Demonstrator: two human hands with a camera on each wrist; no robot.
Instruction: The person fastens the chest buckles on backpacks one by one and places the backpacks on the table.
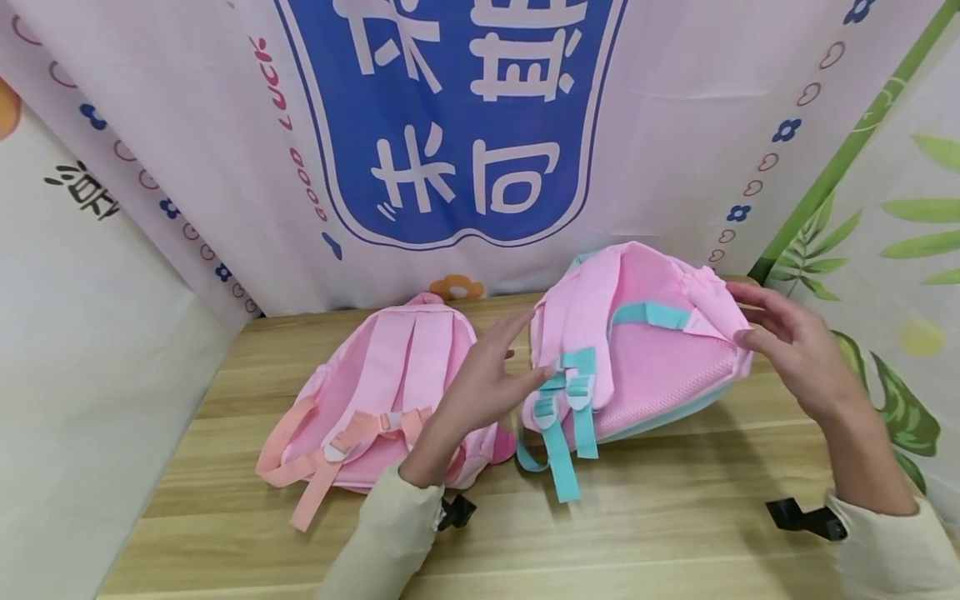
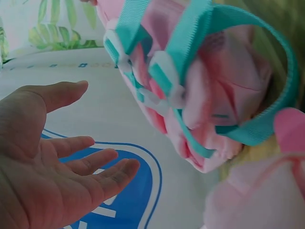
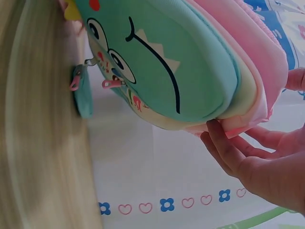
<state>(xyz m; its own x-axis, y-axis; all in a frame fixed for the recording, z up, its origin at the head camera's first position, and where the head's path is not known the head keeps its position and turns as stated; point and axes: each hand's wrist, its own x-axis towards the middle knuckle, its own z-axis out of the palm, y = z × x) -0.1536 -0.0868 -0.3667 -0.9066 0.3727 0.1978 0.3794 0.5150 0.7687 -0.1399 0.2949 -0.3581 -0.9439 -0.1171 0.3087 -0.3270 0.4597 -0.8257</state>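
Note:
A pink and teal backpack [image 1: 667, 358] is tilted, its padded back and teal-webbed straps facing up in the head view. My right hand [image 1: 806, 354] grips its right edge, thumb on the back panel side and fingers on the other side. From the right wrist view, a cartoon face with teeth shows on the teal front [image 3: 190, 81], and my right hand [image 3: 262, 152] pinches the corner. Beside the strap buckles, my left hand [image 1: 491, 379] has its fingers extended. In the left wrist view my left hand [image 2: 62, 162] is apart from the bag, palm visible and holding nothing.
A second pink backpack [image 1: 390, 375] with peach straps lies on the wooden table [image 1: 247, 533] at left, partly behind my left forearm. A printed curtain [image 1: 667, 125] hangs along the table's back edge, and more printed cloth [image 1: 60, 333] hangs at the sides.

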